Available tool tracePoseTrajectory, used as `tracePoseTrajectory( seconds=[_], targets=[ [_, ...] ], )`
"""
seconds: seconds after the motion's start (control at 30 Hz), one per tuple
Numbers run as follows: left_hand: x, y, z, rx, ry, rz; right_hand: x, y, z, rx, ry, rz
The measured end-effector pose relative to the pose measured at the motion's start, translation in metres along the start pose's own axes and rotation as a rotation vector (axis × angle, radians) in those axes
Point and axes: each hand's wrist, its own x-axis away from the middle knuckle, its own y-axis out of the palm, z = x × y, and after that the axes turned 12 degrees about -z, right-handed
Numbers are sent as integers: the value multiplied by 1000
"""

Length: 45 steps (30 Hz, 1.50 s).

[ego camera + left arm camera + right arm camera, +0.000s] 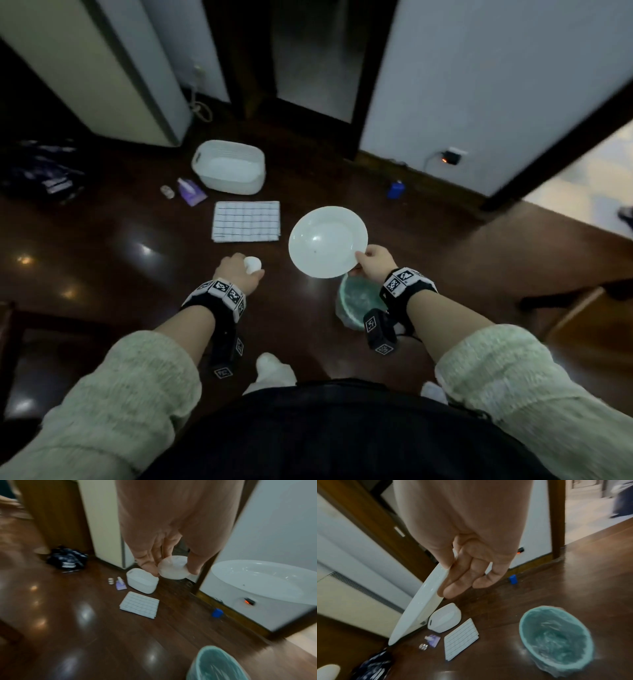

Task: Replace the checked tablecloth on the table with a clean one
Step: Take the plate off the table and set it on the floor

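The right hand (375,262) pinches a plate (327,241) by its rim; the left hand (238,272) grips what may be a small white lid (252,264). Beyond both, the folded cloth (246,221) lies flat: soft, light, best lifted by an edge.

A folded cloth (246,221) is lying on the floor (120,260), just before a basket (228,167). A bin (356,305) is standing nearer, to its right. A packet (191,192) is lying left of the basket.
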Motion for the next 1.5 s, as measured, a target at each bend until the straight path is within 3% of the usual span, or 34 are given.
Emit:
tracePoseTrajectory(
  seconds=[0.2,0.4,0.63,0.93,1.2,1.5],
  targets=[
    [-22,-62,-89,125,-112,69,-64,86,-95,103,-71,-115],
    [-48,-109,-160,202,-211,83,-120,161,-153,142,-83,-240],
    [-108,-170,-206,249,-293,49,-208,205,-220,217,-19,-279],
    [-212,-292,-242,265,-339,24,-334,256,-336,189,70,-391],
    [-299,-376,-287,196,-273,-69,-402,309,-394,193,216,-384],
    [-440,-443,-358,30,-199,-277,-494,385,-397,177,400,-187]
  ],
)
